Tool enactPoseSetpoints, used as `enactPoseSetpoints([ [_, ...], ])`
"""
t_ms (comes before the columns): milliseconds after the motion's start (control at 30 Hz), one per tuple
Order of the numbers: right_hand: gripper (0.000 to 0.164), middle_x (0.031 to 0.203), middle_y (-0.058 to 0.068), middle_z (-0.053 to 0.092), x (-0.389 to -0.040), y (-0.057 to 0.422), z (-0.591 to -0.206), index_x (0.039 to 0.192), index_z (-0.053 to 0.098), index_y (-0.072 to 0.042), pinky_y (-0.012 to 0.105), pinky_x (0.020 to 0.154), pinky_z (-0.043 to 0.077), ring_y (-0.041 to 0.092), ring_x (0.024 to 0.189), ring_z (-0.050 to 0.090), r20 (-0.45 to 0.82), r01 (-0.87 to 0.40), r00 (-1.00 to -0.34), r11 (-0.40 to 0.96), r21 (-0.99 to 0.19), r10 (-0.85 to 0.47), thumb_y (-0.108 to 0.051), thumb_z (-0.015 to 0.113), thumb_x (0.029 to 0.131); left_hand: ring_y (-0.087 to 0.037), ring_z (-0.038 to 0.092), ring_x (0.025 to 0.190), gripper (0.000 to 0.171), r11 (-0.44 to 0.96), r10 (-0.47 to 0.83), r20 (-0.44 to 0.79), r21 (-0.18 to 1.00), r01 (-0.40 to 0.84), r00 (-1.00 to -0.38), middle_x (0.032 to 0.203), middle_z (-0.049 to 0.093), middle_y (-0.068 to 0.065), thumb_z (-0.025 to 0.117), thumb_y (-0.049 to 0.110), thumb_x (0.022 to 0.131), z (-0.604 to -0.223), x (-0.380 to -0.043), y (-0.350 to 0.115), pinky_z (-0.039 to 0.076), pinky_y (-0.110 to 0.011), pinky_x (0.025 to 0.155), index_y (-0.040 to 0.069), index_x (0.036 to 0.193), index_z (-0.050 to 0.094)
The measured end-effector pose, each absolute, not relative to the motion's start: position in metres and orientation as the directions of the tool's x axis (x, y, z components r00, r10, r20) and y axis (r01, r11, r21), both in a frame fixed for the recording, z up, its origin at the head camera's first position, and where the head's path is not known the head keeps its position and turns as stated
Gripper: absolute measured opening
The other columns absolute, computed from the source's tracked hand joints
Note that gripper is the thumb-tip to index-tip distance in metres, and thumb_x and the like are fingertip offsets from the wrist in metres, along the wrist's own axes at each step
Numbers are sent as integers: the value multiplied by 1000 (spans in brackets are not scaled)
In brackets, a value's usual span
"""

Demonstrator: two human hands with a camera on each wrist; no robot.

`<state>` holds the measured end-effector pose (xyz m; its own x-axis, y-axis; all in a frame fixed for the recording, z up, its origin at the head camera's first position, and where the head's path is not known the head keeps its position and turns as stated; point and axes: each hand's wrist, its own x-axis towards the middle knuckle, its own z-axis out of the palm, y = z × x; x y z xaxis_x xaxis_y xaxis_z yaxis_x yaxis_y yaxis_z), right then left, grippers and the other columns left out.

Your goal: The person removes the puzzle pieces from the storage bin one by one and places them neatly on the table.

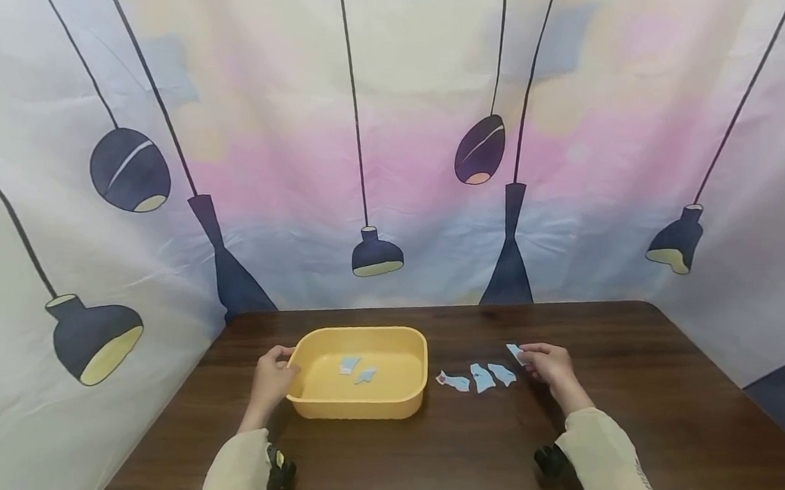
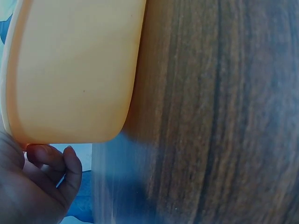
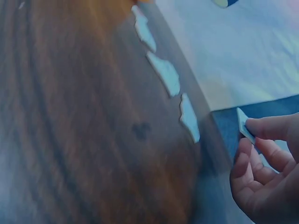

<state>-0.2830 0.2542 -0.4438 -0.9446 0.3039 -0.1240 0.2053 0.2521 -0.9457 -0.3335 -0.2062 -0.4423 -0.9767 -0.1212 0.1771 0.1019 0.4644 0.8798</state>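
A yellow plastic basin [image 1: 353,410] stands on the table, and my left hand [image 1: 272,382] grips its left rim. In the left wrist view the fingers [image 2: 70,175] curl beside the basin's end wall [image 2: 77,79]. Inside lie two flat, irregular light-blue pieces, one [image 1: 349,364] behind the other [image 1: 366,376]. My right hand [image 1: 552,368] pinches another light-blue piece [image 3: 242,120] between thumb and fingers, raised off the table. Three similar pieces lie in a row between basin and right hand: the left one [image 1: 454,382], the middle one [image 1: 482,378] and the right one [image 1: 502,374].
The dark wood table [image 1: 445,469] ends at a back edge below a fabric backdrop [image 1: 290,147] printed with hanging lamps. A black wrist device [image 1: 550,462] sits under the right sleeve, another [image 1: 281,474] at the left sleeve.
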Motion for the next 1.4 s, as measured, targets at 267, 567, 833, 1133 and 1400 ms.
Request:
enactPoseSetpoints([
  [267,34,78,-1,67,-278,258,-454,117,60,15,21,60,49,9,66,57,-169,246,-937,233,-941,307,-6,61,90,-15,62,55,38,472,-110,162,877,92,-981,81,70,-30,50,-5,82,-439,-333,-208,49,-24,50,-11,119,57],
  [567,28,69,-2,67,-279,258,-456,104,65,13,22,56,47,7,61,57,-124,242,-934,339,-909,335,-8,65,86,-17,63,56,39,495,-110,157,865,83,-982,83,70,-30,52,-3,83,-439,-337,-208,50,-25,51,-9,121,57],
  [833,27,67,3,61,-277,255,-457,102,66,10,24,56,44,11,61,53,-101,256,-935,448,-857,341,-12,65,87,-15,62,56,39,473,-122,163,877,87,-979,83,70,-30,51,-4,82,-440,-336,-208,48,-24,50,-10,120,57],
  [1133,41,93,13,68,-279,248,-458,124,54,11,22,61,47,8,69,57,-11,109,-952,305,-946,304,-16,60,94,-13,61,55,38,469,-138,169,879,86,-976,83,70,-30,51,-5,82,-442,-335,-210,48,-23,49,-10,119,58],
  [1400,40,107,28,66,-293,206,-438,124,54,10,27,71,54,16,79,65,147,-53,-954,337,-940,260,-12,63,92,-13,61,54,37,431,-131,180,896,108,-975,80,70,-29,50,-7,82,-444,-336,-207,48,-22,49,-12,118,57],
])
